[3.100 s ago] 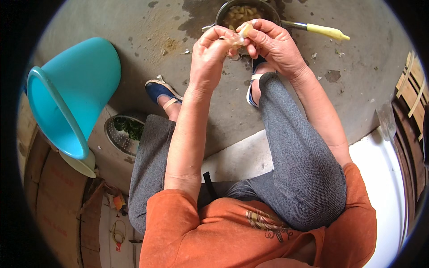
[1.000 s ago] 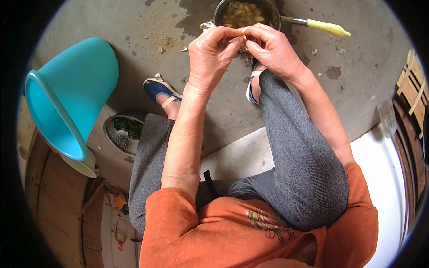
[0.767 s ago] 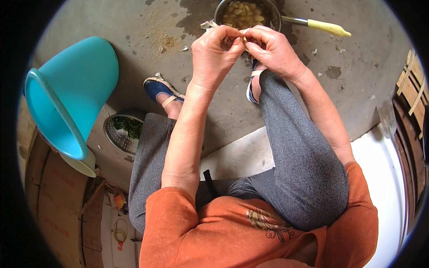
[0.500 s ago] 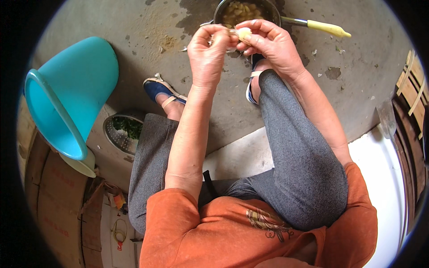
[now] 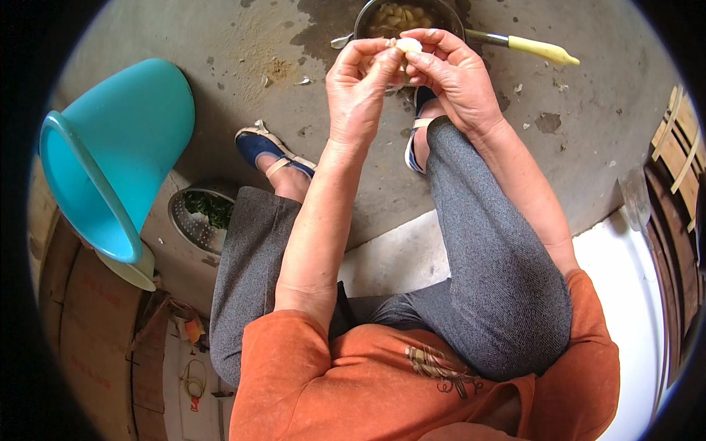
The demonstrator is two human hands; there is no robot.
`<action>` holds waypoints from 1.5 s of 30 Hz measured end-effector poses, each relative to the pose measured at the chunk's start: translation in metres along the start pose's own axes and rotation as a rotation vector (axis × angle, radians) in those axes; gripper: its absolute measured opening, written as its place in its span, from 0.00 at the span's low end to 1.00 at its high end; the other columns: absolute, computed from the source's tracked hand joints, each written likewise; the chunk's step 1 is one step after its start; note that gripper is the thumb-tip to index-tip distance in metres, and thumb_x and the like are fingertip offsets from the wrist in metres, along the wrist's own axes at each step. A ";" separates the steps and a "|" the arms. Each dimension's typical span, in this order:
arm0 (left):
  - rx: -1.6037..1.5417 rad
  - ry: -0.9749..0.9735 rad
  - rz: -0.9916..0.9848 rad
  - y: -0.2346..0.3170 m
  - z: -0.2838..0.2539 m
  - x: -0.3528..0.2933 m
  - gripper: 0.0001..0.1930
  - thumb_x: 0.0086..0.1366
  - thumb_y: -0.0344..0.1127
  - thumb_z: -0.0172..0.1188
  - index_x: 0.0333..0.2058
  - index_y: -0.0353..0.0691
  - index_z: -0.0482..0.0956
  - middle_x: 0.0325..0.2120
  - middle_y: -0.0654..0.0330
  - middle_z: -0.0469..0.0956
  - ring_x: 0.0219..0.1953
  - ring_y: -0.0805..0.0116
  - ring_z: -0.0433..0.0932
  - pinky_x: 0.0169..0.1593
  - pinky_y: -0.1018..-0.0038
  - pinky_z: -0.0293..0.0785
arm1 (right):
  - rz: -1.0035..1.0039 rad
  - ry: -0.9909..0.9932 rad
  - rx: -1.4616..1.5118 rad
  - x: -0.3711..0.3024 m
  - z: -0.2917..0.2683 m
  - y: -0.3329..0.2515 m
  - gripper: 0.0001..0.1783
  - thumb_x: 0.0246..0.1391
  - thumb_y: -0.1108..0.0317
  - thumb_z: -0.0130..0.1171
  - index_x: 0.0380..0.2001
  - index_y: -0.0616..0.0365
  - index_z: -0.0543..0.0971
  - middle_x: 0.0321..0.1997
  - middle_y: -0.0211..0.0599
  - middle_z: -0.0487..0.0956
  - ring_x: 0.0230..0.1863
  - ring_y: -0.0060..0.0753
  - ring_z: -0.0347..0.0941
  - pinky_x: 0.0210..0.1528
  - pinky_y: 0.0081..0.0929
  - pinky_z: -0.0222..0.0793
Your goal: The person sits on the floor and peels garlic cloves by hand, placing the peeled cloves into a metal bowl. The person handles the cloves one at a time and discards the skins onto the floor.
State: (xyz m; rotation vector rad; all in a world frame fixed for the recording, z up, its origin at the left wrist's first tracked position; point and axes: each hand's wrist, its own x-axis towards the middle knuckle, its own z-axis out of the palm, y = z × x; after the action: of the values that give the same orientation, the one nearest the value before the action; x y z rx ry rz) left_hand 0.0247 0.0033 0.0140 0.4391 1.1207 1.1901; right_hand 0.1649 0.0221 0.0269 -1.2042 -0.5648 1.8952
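Observation:
A pale garlic clove (image 5: pixel 409 45) is held up between my two hands, just in front of the pan. My left hand (image 5: pixel 359 88) pinches its left side with thumb and index finger, where bits of skin seem to show. From the other side, my right hand (image 5: pixel 460 81) grips the clove between thumb and fingers. Behind the fingertips sits a dark-rimmed pan (image 5: pixel 358 20) with many peeled cloves (image 5: pixel 399 15) in liquid. Its yellow handle (image 5: pixel 543 50) points right. The hands hide the pan's near edge.
Pale peel scraps (image 5: pixel 340 42) and wet patches dot the concrete floor (image 5: pixel 243 88). A turquoise bucket (image 5: pixel 143 110) lies tilted at the left. Beside my left knee is a metal colander (image 5: pixel 182 220) holding green leaves (image 5: pixel 213 208). Wooden slats (image 5: pixel 680 140) stand at the far right.
My left hand has shifted slightly right, closer to my right hand, and both fingertips now meet at the clove. A pale peel at the pan's left side shows more plainly.

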 end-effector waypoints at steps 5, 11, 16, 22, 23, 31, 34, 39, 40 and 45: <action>0.034 0.019 0.036 -0.005 -0.005 -0.001 0.04 0.64 0.31 0.58 0.35 0.37 0.76 0.27 0.66 0.77 0.26 0.82 0.73 0.32 0.84 0.72 | 0.032 -0.011 0.005 -0.002 0.003 -0.001 0.13 0.57 0.70 0.57 0.45 0.60 0.75 0.36 0.30 0.79 0.33 0.16 0.74 0.35 0.14 0.73; 0.037 -0.003 -0.045 -0.003 0.001 -0.003 0.05 0.67 0.33 0.54 0.38 0.39 0.74 0.27 0.68 0.74 0.27 0.82 0.68 0.32 0.85 0.65 | 0.230 -0.116 0.254 0.004 -0.004 -0.003 0.13 0.58 0.69 0.55 0.45 0.62 0.75 0.32 0.29 0.77 0.30 0.16 0.73 0.33 0.13 0.72; 0.217 -0.107 -0.022 -0.003 -0.003 -0.004 0.05 0.67 0.34 0.53 0.37 0.39 0.72 0.26 0.70 0.72 0.27 0.84 0.66 0.31 0.85 0.63 | 0.178 -0.077 0.171 0.001 -0.007 0.001 0.14 0.57 0.68 0.57 0.45 0.61 0.75 0.31 0.28 0.77 0.29 0.15 0.72 0.33 0.13 0.71; 0.311 -0.034 0.028 0.001 -0.019 -0.001 0.05 0.68 0.34 0.52 0.37 0.39 0.72 0.25 0.69 0.71 0.26 0.82 0.67 0.32 0.84 0.65 | 0.153 -0.094 -0.151 -0.002 -0.013 -0.003 0.17 0.56 0.66 0.59 0.47 0.60 0.74 0.36 0.31 0.80 0.31 0.16 0.74 0.34 0.14 0.71; 0.238 0.009 0.028 0.004 -0.025 0.001 0.06 0.68 0.34 0.51 0.37 0.40 0.72 0.25 0.68 0.71 0.26 0.81 0.68 0.32 0.83 0.67 | 0.165 -0.102 -0.167 -0.003 -0.014 -0.004 0.17 0.56 0.66 0.59 0.48 0.60 0.74 0.36 0.32 0.80 0.31 0.17 0.75 0.35 0.14 0.71; 0.074 -0.065 -0.024 0.020 -0.028 0.002 0.08 0.67 0.30 0.48 0.43 0.37 0.72 0.27 0.63 0.74 0.28 0.77 0.73 0.33 0.81 0.70 | 0.188 -0.159 -0.074 -0.004 -0.013 -0.004 0.17 0.56 0.70 0.57 0.49 0.60 0.72 0.42 0.35 0.79 0.36 0.20 0.75 0.39 0.16 0.69; 0.176 -0.138 -0.108 0.016 -0.027 0.001 0.12 0.67 0.31 0.45 0.44 0.38 0.75 0.26 0.67 0.72 0.24 0.82 0.67 0.29 0.84 0.64 | 0.143 -0.155 -0.113 -0.003 -0.014 -0.002 0.15 0.56 0.72 0.57 0.47 0.59 0.73 0.40 0.32 0.78 0.36 0.20 0.75 0.39 0.17 0.70; 0.213 -0.088 -0.081 0.009 -0.010 -0.002 0.06 0.61 0.31 0.61 0.36 0.37 0.76 0.27 0.68 0.74 0.26 0.84 0.68 0.30 0.86 0.65 | 0.113 -0.132 -0.139 -0.001 -0.010 -0.003 0.12 0.55 0.73 0.58 0.43 0.59 0.73 0.38 0.31 0.78 0.35 0.21 0.76 0.37 0.17 0.71; 0.245 -0.092 -0.077 0.005 -0.014 -0.003 0.06 0.62 0.31 0.60 0.36 0.37 0.76 0.27 0.68 0.74 0.26 0.84 0.68 0.30 0.85 0.66 | 0.101 -0.132 -0.154 -0.001 -0.010 -0.002 0.11 0.55 0.73 0.58 0.42 0.59 0.73 0.38 0.32 0.78 0.34 0.21 0.76 0.36 0.17 0.71; 0.018 -0.009 -0.096 -0.003 -0.017 -0.007 0.06 0.66 0.32 0.54 0.38 0.37 0.71 0.30 0.62 0.76 0.27 0.79 0.71 0.31 0.82 0.69 | 0.120 0.005 -0.142 0.000 -0.015 0.002 0.10 0.54 0.73 0.59 0.40 0.59 0.72 0.36 0.34 0.79 0.31 0.23 0.77 0.32 0.17 0.72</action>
State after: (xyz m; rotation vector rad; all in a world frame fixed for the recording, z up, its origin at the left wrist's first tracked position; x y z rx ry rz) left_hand 0.0115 -0.0086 0.0075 0.3995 1.1336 1.0941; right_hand 0.1777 0.0203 0.0190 -1.3609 -0.6466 1.9781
